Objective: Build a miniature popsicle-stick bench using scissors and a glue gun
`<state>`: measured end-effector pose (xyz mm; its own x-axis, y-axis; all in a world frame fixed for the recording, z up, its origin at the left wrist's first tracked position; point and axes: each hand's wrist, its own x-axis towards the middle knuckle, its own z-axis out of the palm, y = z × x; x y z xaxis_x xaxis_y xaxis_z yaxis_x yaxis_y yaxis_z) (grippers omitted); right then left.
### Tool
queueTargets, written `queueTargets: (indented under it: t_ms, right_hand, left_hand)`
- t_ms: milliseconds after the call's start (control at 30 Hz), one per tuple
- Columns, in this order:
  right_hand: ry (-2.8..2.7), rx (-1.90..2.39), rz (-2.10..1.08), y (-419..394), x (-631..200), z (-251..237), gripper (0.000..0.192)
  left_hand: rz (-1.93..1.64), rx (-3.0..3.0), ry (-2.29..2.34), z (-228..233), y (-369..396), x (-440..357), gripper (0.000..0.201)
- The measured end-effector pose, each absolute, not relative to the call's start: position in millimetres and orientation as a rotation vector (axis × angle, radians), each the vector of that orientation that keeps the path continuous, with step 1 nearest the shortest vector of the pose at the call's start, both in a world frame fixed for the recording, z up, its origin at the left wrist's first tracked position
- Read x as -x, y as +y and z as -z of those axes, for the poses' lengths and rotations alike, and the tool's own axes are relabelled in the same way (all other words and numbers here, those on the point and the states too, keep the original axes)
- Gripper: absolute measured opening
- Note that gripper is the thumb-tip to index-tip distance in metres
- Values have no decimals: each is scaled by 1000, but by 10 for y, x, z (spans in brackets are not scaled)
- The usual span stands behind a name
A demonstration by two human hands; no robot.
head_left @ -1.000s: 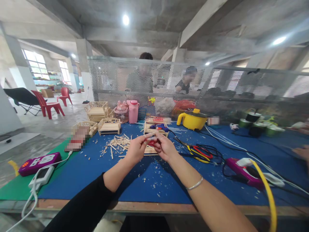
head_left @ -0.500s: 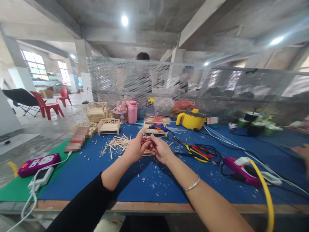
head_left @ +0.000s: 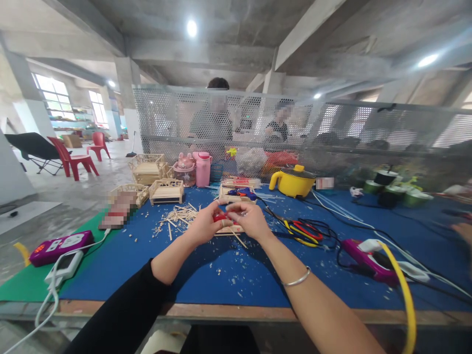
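Note:
My left hand [head_left: 204,223] is closed on a small red object [head_left: 220,217] whose kind I cannot make out. My right hand [head_left: 251,221] meets it from the other side, fingers pinched together, and what lies in them is hidden. Under the fingers a thin wooden stick [head_left: 238,237] slants down to the right. Beneath both hands is a light wooden piece [head_left: 225,230], mostly covered. Just beyond them a blue glue gun [head_left: 243,193] rests on a small wooden frame [head_left: 225,188]. A pile of loose wooden sticks [head_left: 181,215] lies left of my left hand.
Small wooden bed-like frames [head_left: 166,191] stand at the back left, near a pink bottle [head_left: 202,169]. A yellow pot [head_left: 295,183] sits at the back right. Cables and yellow-handled pliers [head_left: 300,235] lie to the right, before a purple power strip [head_left: 368,260]. A co-worker's hand [head_left: 462,233] shows far right.
My hands have moved slightly apart and rolled over, with their backs now more upward. The slanting stick has come into view beneath them. The co-worker's hand at right has shifted slightly.

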<state>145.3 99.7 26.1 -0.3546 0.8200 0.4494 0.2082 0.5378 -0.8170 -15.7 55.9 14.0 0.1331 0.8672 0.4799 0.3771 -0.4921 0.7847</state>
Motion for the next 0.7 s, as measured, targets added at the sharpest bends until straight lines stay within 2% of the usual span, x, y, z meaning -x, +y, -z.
queueTargets:
  t_ms: [100,200,267,533,700]
  right_hand:
    - [-1856,908,-395,930,-1392,-224,28]
    - [-1816,900,-200,874,-1344,-190,9]
    - [-1824,884,-107,856,-1324,-179,16]
    - [-1937,809,52,827,-1320,-214,27]
    - [-2029,743,90,822,-1329,-235,23]
  left_hand:
    - [-1401,-1890,1152,-170,516,92,60]
    - [-1464,-1551,1068,-211,496,31,59]
    - [-1428,-1292,1027,-221,510,17,62]
    - [-1404,-1121,878,-182,579,58,47]
    - [-1533,-961,861,-187,632,79,38]
